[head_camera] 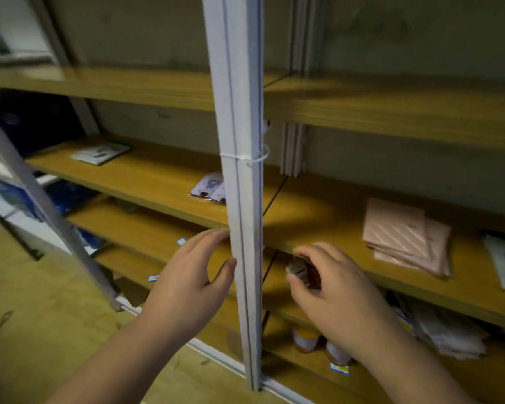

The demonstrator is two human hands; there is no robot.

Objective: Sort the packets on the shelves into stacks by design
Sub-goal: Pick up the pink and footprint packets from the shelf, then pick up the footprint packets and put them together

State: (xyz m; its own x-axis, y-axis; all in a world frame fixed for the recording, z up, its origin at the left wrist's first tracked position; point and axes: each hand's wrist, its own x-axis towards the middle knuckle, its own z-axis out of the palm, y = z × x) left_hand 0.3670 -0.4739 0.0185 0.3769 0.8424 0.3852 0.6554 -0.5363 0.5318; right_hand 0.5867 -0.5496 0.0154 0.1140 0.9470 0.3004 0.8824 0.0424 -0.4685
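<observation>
Right hand (330, 290) grips blurred packets (299, 272) — post (242, 199) half-hides another packet (209, 188).

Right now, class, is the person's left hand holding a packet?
No. The left hand holds nothing, its fingers resting against the white upright post, while the right hand grips the small packets.
</observation>
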